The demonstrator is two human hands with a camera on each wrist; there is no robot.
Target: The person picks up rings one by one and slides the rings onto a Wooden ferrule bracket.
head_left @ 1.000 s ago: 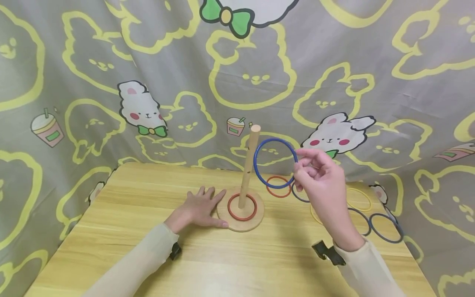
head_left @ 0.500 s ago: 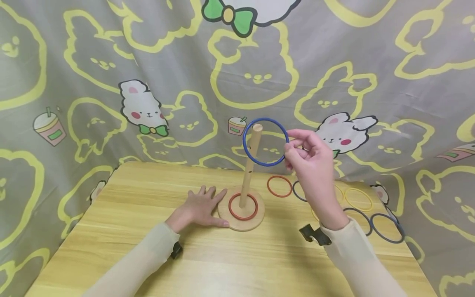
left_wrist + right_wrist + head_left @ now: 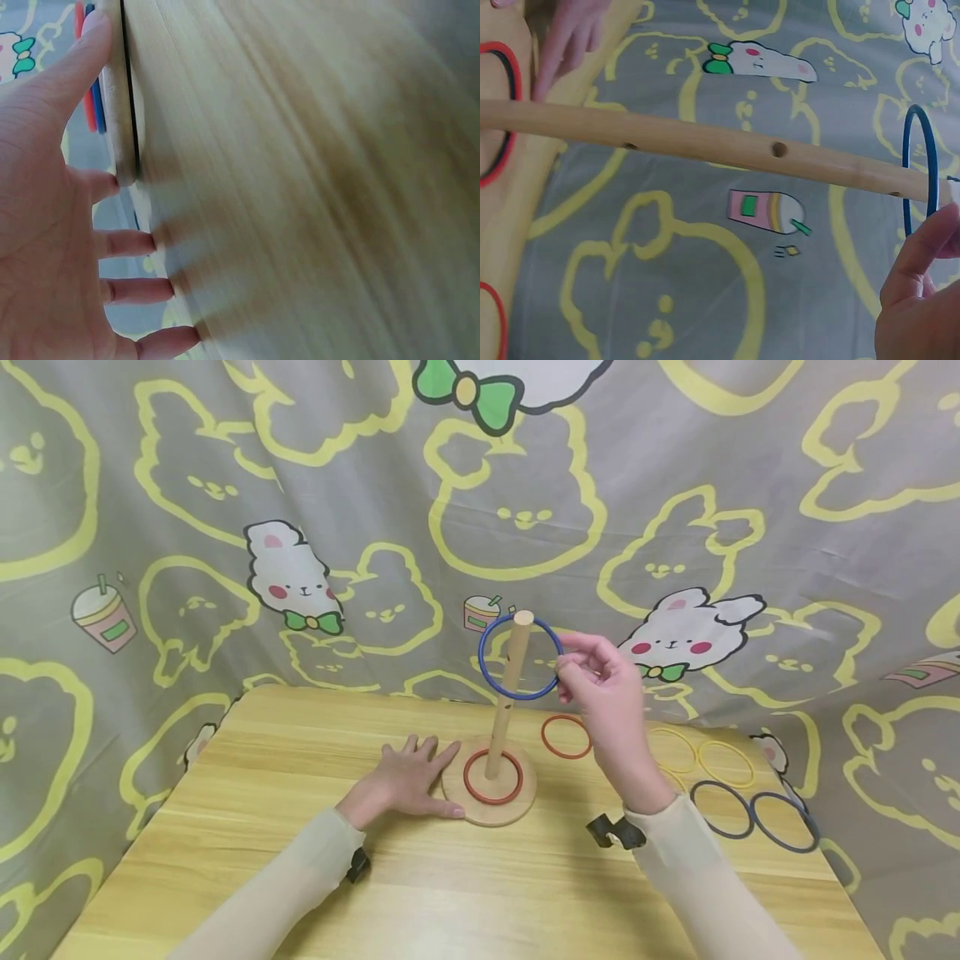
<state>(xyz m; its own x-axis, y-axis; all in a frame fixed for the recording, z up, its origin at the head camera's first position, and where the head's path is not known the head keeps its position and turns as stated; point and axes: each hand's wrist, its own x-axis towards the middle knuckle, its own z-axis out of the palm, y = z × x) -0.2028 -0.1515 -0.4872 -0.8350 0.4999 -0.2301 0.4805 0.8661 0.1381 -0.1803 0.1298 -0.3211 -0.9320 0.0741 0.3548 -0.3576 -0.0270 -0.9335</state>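
A wooden peg (image 3: 498, 731) stands upright on a round wooden base (image 3: 491, 816). My right hand (image 3: 613, 706) pinches a blue ring (image 3: 481, 662) by its right side. Seen from the right wrist, the peg's upper end passes through this blue ring (image 3: 932, 154), just below the tip. Around the foot of the peg lies a red ring (image 3: 493, 802), and a dark edge shows under it in the right wrist view. My left hand (image 3: 405, 781) lies with fingers spread on the tabletop, thumb and index finger along the base's left edge.
A loose red ring (image 3: 567, 757) lies right of the base, near the back. Several yellow rings (image 3: 752, 771) and blue rings (image 3: 692, 802) lie farther right on the wooden table (image 3: 480, 893). A patterned grey curtain (image 3: 360, 493) hangs close behind the table.
The right hand has brought the blue ring left and up from beside the peg, over its top, then slightly down, so that it now encircles the peg. The left hand stays in place.
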